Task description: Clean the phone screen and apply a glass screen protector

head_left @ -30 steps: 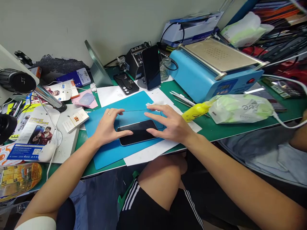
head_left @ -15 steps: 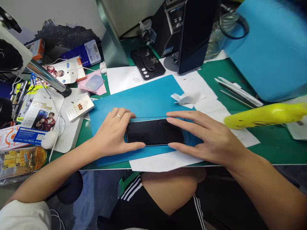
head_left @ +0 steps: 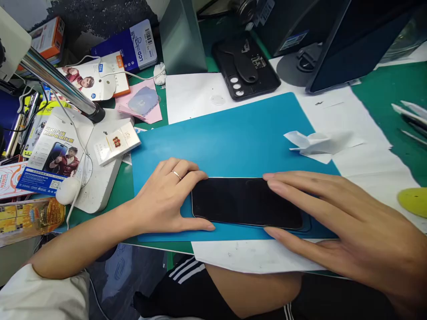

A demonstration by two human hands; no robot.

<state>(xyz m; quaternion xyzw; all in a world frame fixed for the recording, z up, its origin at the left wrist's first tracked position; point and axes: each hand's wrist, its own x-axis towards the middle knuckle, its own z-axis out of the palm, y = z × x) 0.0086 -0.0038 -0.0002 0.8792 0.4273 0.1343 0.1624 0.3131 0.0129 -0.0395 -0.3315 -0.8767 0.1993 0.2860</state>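
Note:
A smartphone with a dark screen lies face up on the blue mat. My left hand, with a ring on one finger, spans its left end: fingers at the far long edge, thumb along the near one. Across the right end my right hand does the same, fingertips at the far edge and thumb at the near edge. A thin dark outline shows beneath the phone at its lower right; what it is I cannot tell. Crumpled white paper rests on the mat's right side.
Behind the mat lie a black phone case and a dark screen on a round stand. To the left are a lamp post, a small white box and several packages. White paper overhangs the near desk edge.
The view has moved closer and shifted, so the desk things appear larger. Both hands stay at the phone's ends; my right hand's thumb and fingers now sit farther apart.

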